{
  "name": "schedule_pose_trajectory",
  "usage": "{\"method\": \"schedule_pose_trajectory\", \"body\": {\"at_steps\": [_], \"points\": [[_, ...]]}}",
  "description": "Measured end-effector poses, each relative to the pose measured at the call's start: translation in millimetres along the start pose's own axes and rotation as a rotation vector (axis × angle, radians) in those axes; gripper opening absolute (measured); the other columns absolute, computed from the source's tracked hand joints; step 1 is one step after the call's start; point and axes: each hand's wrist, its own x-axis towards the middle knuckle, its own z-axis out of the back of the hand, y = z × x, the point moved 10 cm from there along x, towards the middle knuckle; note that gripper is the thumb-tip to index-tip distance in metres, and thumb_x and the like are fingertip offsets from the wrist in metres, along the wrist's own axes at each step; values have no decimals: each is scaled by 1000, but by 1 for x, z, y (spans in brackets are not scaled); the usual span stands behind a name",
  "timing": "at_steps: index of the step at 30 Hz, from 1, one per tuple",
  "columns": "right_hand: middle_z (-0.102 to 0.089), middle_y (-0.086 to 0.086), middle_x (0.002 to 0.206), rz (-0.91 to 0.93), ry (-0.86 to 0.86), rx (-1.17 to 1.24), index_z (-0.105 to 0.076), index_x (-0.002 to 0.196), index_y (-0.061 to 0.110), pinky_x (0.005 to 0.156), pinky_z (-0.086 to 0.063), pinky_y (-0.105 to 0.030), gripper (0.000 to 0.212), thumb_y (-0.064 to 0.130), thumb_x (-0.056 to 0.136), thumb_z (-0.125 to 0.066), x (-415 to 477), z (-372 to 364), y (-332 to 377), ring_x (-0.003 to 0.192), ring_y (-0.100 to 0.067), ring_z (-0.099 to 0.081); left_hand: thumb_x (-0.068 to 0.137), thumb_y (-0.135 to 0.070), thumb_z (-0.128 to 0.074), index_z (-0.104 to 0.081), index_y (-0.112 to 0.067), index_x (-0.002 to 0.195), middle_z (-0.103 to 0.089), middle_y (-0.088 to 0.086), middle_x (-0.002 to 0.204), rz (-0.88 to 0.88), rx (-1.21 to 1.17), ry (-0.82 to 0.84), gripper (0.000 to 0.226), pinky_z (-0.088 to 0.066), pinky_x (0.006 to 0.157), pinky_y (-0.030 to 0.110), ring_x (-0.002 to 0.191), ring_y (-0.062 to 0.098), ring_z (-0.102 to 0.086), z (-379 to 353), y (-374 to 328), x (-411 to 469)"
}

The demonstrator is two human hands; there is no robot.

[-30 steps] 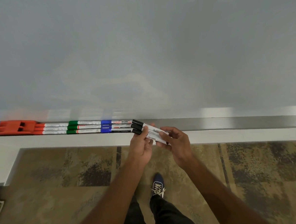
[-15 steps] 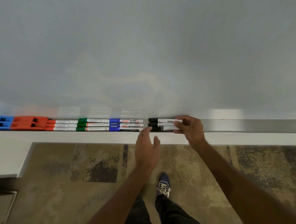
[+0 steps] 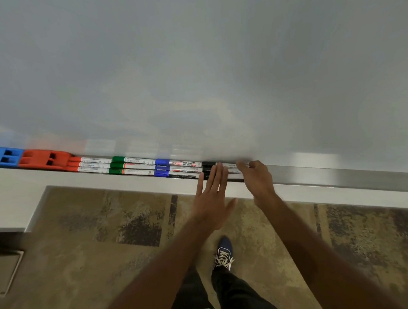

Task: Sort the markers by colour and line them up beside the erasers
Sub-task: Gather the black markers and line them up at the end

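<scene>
On the whiteboard tray [image 3: 345,180], a blue eraser [image 3: 0,156] and an orange eraser [image 3: 44,159] sit at the far left. To their right, end to end, lie groups of red markers [image 3: 90,166], green markers [image 3: 131,165] and blue markers [image 3: 175,168]. The black markers [image 3: 208,165] follow directly after the blue ones and are mostly hidden by my hands. My left hand [image 3: 213,199] is flat with its fingers spread, the fingertips resting on the black markers. My right hand [image 3: 255,179] is curled around their right ends.
The whiteboard [image 3: 191,58] rises straight behind the tray. The bare metal tray runs on to the right of my hands. Below are patterned carpet [image 3: 107,233], my leg and a dark blue shoe [image 3: 223,252].
The black markers went from both hands in front of the tray into the tray, then slid left against the blue markers. My left hand let go and now lies open on them.
</scene>
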Motion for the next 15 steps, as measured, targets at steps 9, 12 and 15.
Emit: {"method": "schedule_pose_trajectory", "body": {"at_steps": [9,12,15], "points": [[-60,-14,131,-42,79,1,-56,130,4,105,-42,-46,66,57,89,-50,1,-5,6,120,-31,-55,95,-62,-16,9,-9,155,14,9,163,19,41,26,84,-1,121,53,150,24,15,-2,2,1],[-63,-15,125,-48,84,-2,-60,123,3,103,-44,-48,63,55,90,-50,-1,-3,9,115,-31,-57,95,-62,-18,11,-9,154,16,10,163,17,36,46,85,-1,120,54,150,24,17,-5,1,3],[-65,-15,118,-35,72,-5,-62,119,2,101,-44,-47,60,53,92,-49,-1,0,12,112,-33,-58,95,-62,-19,14,-10,154,20,9,162,3,14,37,85,1,120,54,149,24,20,1,-1,3]]}}
